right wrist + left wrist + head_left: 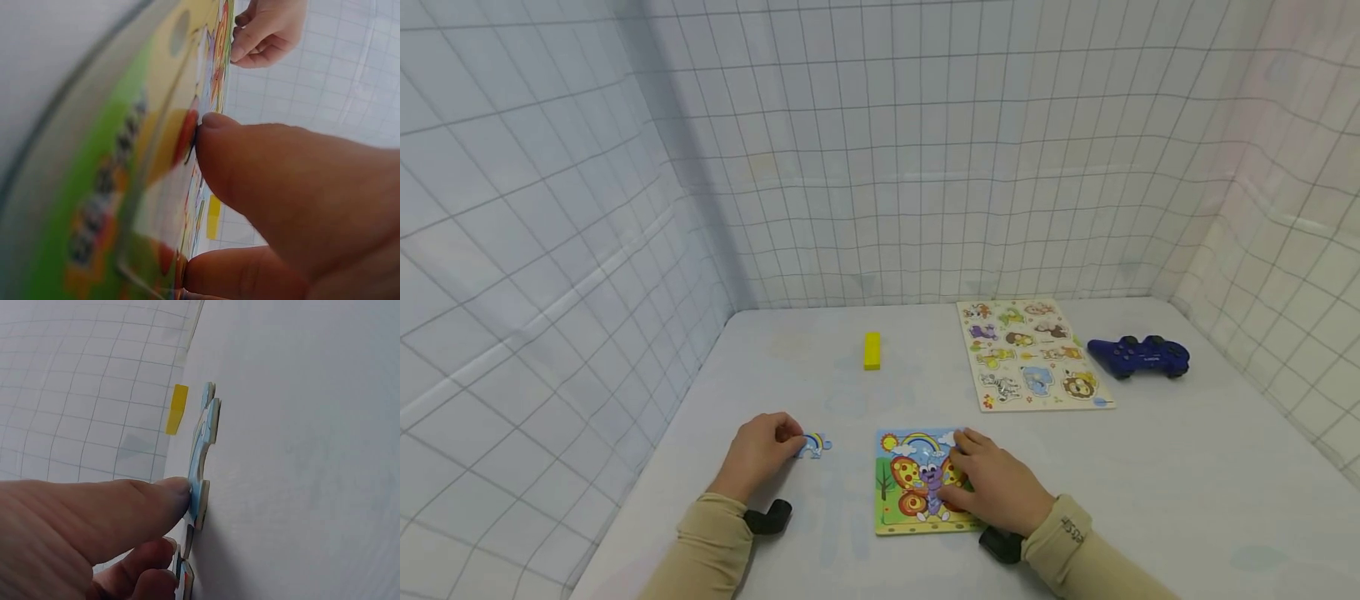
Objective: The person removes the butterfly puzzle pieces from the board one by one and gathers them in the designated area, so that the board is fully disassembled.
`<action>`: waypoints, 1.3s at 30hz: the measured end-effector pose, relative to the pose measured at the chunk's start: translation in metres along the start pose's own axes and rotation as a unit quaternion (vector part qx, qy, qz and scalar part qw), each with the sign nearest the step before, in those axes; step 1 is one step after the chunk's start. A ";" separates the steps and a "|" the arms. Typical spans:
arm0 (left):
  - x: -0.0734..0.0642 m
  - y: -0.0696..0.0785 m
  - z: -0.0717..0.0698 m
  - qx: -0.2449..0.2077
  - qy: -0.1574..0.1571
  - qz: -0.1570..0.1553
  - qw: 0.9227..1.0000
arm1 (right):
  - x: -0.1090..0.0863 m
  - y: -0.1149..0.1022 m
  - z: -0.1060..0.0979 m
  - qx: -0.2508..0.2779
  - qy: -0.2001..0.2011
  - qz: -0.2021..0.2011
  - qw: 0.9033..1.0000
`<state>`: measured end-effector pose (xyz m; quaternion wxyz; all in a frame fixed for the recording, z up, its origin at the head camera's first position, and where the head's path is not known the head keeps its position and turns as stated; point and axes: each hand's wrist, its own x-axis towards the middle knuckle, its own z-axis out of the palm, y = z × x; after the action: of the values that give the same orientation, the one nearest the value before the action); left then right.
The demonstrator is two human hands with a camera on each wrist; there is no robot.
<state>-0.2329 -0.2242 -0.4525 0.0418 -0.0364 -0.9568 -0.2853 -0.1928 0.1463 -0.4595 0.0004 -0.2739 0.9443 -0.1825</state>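
The butterfly board [916,487] lies flat on the white table [820,383], w/ a sun, a rainbow & a tree also printed on it. R hand [1003,487] rests over the right part of this board: its fingers are spread & relaxed, the thumb tip touches the picture near the butterfly's body, and another fingertip presses near the top right corner. Left of the board, approx. level w/ its upper half, is the rainbow piece [815,445]. L hand [763,454] pinches this piece at its left end, thumb on the printed face; the index fingertip is mostly hidden. If the piece touches the table, I cannot tell.

Beyond the board, slightly to its left, lies a yellow block [872,352]. Beyond & to the right of the board is the animal board [1026,369], w/ zebra, lion etc. Farther right of the butterfly board is a dark-blue game controller [1142,357]. Behind everything: a white wall [940,167] w/ grid lines.
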 end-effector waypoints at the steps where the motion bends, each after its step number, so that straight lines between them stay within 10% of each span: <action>1: 0.000 0.001 0.001 0.008 0.005 0.004 1.000 | 0.000 0.000 0.000 0.000 0.001 -0.002 1.000; 8: 0.001 0.032 0.027 -0.022 0.061 0.071 0.995 | 0.001 0.000 0.000 0.001 0.000 -0.004 1.000; 14: 0.008 0.085 0.060 -0.138 -0.056 0.112 0.982 | 0.002 0.002 0.001 -0.001 -0.004 0.003 1.000; 19: 0.019 0.117 0.079 -0.138 -0.143 0.143 0.970 | 0.002 0.005 0.002 -0.006 0.008 0.007 1.000; 39: 0.012 0.132 0.098 -0.081 -0.120 0.173 0.974 | 0.004 0.012 -0.002 0.026 0.007 0.032 0.999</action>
<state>-0.2383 -0.0595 -0.4615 -0.0280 -0.2392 -0.9077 -0.3436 -0.2030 0.1544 -0.4610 0.0067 -0.2424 0.9475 -0.2085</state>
